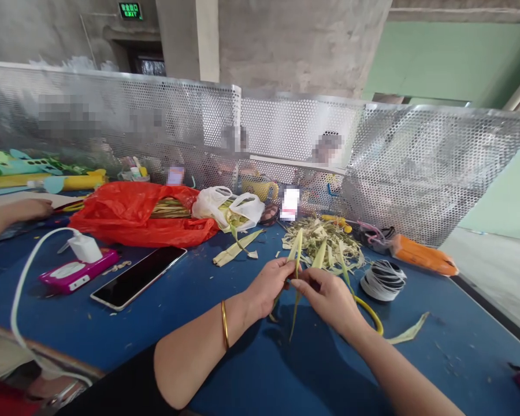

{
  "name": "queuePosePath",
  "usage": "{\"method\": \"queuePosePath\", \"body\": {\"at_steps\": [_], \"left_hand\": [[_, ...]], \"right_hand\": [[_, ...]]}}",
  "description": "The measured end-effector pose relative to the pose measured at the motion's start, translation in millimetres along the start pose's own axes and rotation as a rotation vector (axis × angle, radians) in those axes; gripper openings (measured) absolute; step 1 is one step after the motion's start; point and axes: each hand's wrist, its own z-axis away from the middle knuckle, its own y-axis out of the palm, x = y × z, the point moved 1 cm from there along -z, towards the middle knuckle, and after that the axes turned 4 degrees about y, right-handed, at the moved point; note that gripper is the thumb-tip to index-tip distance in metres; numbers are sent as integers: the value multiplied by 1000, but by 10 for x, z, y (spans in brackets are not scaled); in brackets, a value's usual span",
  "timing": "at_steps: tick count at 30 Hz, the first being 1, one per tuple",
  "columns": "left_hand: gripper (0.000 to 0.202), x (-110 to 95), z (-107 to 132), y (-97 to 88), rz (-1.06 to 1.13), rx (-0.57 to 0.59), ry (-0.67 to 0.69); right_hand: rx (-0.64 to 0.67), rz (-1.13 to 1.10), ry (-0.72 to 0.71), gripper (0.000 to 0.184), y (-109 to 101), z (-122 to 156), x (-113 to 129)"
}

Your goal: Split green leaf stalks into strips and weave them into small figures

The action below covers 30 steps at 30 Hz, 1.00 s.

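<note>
My left hand [271,283] and my right hand [329,294] meet over the blue table [225,341], both pinched on thin green leaf strips [297,254]. The strips stick up between the fingers and one long end hangs down below them. A gold bangle sits on my left wrist. A yellow-handled tool [370,315] lies just right of my right hand. Behind the hands is a pile of cut leaf scraps [325,242].
A red plastic bag [134,216] and a white bag [225,208] hold more leaves. A phone [138,276], a pink power bank [75,273] with charger, a coil of white wire [383,278] and an orange tool [422,255] lie around. Another person's hand [23,209] rests far left. A perforated metal screen [416,162] stands behind.
</note>
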Motion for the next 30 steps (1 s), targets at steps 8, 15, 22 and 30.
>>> {"method": "queuePosePath", "body": {"at_steps": [8, 15, 22, 30], "left_hand": [[32, 7, 90, 42, -343, 310, 19], [45, -26, 118, 24, -209, 354, -189], [31, -80, 41, -58, -207, 182, -189], [31, -16, -8, -89, 5, 108, -238]], "right_hand": [[50, -718, 237, 37, -51, -62, 19], [-32, -739, 260, 38, -118, -109, -36], [-532, -405, 223, 27, -538, -230, -160], [-16, 940, 370, 15, -449, -243, -430]]}}
